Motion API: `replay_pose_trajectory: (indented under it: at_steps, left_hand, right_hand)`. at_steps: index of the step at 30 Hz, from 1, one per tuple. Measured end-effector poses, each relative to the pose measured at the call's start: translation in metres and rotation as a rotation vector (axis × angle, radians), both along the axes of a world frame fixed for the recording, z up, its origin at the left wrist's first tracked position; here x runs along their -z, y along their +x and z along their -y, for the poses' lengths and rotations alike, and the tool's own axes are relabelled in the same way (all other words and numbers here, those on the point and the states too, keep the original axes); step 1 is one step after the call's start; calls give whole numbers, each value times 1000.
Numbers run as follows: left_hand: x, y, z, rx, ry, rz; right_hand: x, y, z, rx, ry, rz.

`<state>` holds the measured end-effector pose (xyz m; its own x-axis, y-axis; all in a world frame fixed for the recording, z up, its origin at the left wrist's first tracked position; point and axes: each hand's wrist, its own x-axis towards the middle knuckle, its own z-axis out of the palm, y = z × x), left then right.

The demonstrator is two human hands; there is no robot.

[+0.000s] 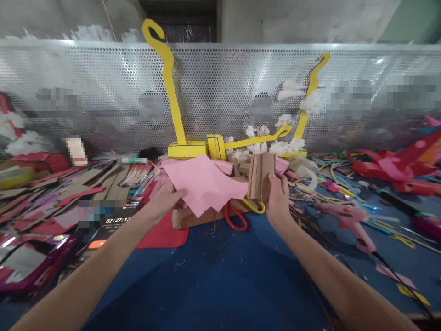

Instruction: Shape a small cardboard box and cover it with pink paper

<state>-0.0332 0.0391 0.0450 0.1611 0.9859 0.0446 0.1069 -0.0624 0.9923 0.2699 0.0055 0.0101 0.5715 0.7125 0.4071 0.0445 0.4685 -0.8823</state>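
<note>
My left hand (170,200) holds an irregular pink sheet (205,184) by its left edge, thumb on top. My right hand (278,197) grips a small brown cardboard block (262,175) from its right side. The pink sheet's right tip reaches the cardboard block; whether they touch I cannot tell. Below them lie scissors with a red handle (236,224) and a yellow handle (259,209), beside a cardboard box (193,219). A yellow base with a tall hooked strip (171,92) stands behind the pink sheet.
A pink glue gun (354,220) with a black cord lies at the right. Scraps and a phone (110,225) lie at the left. Another yellow hooked piece (303,119) with white tufts stands behind, before a perforated metal panel (220,78).
</note>
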Motion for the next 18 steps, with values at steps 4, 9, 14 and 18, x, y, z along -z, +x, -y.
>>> replay_pose_trajectory:
  at_steps: [4,9,14,18]
  left_hand:
    - [3,2,3,-200,414,-247]
    - [2,30,27,-132,950,-637]
    - [4,50,44,106,1024,-627]
    - [5,52,46,173,1013,-587]
  right_hand:
    - [-17,-6,11,-25,106,186]
    - [-17,-20,19,-93,21,948]
    - [-18,-34,29,-23,179,1625]
    - [-16,-41,33,-51,276,1776]
